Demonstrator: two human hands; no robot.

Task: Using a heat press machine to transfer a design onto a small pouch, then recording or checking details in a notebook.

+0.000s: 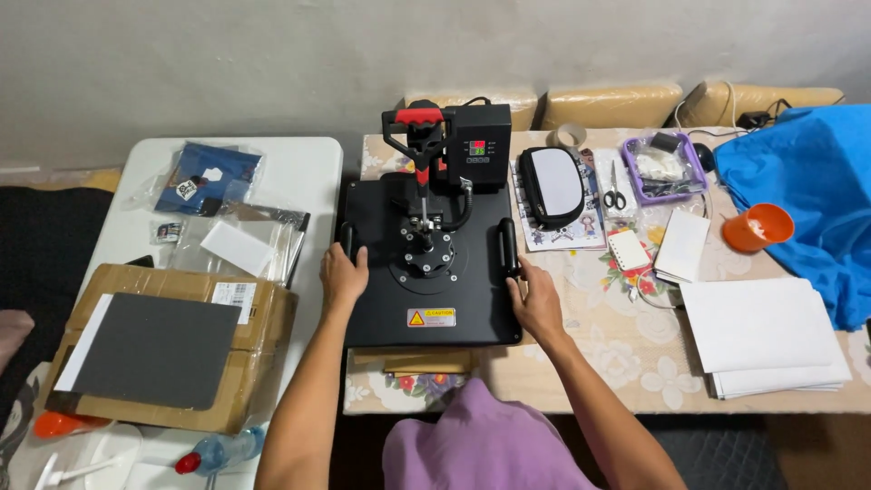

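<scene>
A black heat press with a red-gripped lever and a control box stands in front of me on the flowered table. My left hand rests on the press's left edge beside the left side handle. My right hand lies against the right edge, just below the right side handle. Both hands touch the upper plate with fingers bent around its rim. The plate is closed down flat.
A cardboard box with a dark sheet sits on the white table at left, with plastic bags behind. Right of the press lie a black-and-white pouch, scissors, a purple tray, an orange cup, white paper and blue cloth.
</scene>
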